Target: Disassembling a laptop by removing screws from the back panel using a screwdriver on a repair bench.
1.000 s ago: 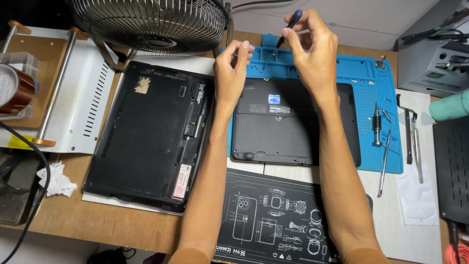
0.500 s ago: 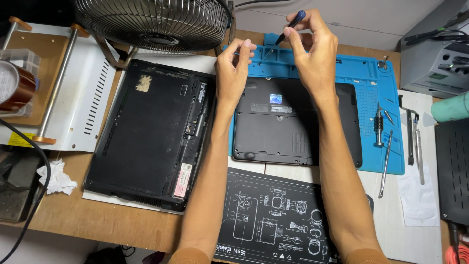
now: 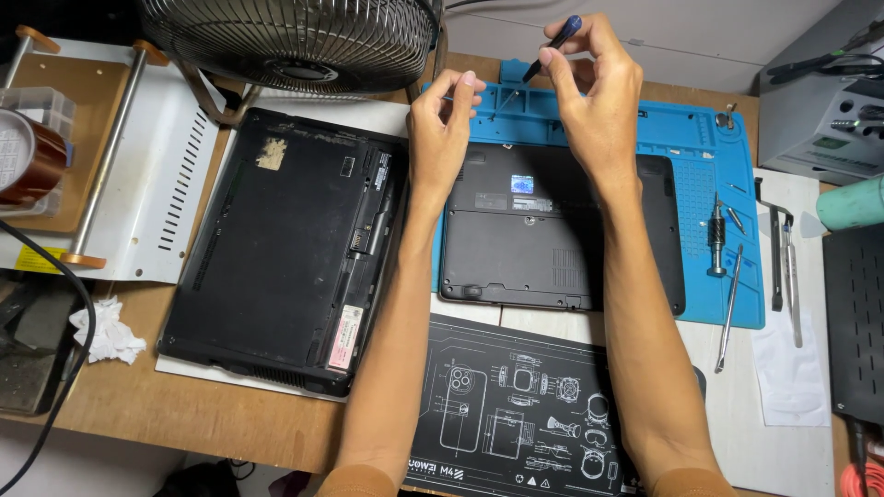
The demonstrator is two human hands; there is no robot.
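My right hand [image 3: 597,110] is raised over the far edge of the blue mat [image 3: 700,152]. It holds a small screwdriver [image 3: 555,44] with a dark blue handle, tip pointing down and to the left. My left hand [image 3: 442,138] is just left of it, thumb and forefinger pinched on a small thin piece too tiny to make out, close to the screwdriver's tip. Below both hands a small black laptop [image 3: 552,239] lies bottom up on the blue mat. A larger black laptop [image 3: 285,248] lies bottom up to the left.
A black mat with white diagrams [image 3: 516,414] lies near me. A driver [image 3: 716,235], a thin metal pick [image 3: 729,304] and tweezers [image 3: 785,267] lie at the right. A fan [image 3: 295,37], a white metal rack [image 3: 147,175], a tape roll [image 3: 28,156], a crumpled tissue [image 3: 106,331] and a grey unit [image 3: 820,101] ring the bench.
Both hands stay almost in place above the mat's far edge. The screwdriver has tilted slightly and my left fingertips have edged a little closer to its tip.
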